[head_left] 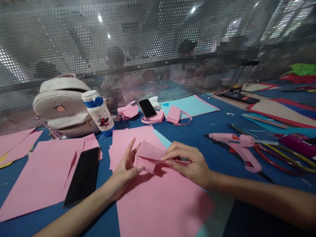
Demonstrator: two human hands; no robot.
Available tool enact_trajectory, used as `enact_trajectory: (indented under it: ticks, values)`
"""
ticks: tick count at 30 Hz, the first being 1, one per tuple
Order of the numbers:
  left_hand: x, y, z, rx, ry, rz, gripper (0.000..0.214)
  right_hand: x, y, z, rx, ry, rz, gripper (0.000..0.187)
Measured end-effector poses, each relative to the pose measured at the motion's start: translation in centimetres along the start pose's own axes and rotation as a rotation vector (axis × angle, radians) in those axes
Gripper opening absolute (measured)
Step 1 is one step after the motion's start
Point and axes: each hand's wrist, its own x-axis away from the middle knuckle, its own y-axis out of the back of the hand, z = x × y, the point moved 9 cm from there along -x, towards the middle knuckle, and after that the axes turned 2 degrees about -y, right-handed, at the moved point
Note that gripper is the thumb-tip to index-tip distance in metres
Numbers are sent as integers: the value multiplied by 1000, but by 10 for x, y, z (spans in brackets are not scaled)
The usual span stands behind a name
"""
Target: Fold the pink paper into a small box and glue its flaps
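Both hands hold a small folded piece of pink paper point(150, 157) just above a large pink sheet point(163, 200) on the blue table. My left hand point(125, 168) grips its left side, thumb on the lower edge and fingers behind it. My right hand point(190, 163) pinches its right end, fingers pressed together on the fold.
A black phone point(82, 176) lies on pink sheets point(44, 174) at the left. A white backpack point(61, 105) and a white-and-blue bottle point(98, 113) stand behind. A second phone point(147, 108) leans on a pink paper stand. A pink glue gun point(237, 144) and cables lie at the right.
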Motion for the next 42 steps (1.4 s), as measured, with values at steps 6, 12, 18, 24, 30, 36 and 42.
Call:
enact_trajectory:
  ticks: [6,12,18,24,30,36,42]
  values:
    - [1,-2,-1,3,-2,-14,113,-1,-3,2,-3,6,13,12]
    - [2,-4,0,108,25,-44,112,0,-6,2,-17,11,22,11]
    - [3,-5,0,164,28,-47,105,2,-7,2,-18,20,28,14]
    - [3,-6,0,181,27,-61,104,2,-8,5,-7,44,38,13]
    - [4,-8,0,213,18,-50,97,2,-8,6,7,69,42,14]
    - [4,-7,-1,204,0,-74,99,3,-8,7,15,85,40,14]
    - [4,-7,-1,212,-10,-77,103,2,-8,9,22,89,43,16]
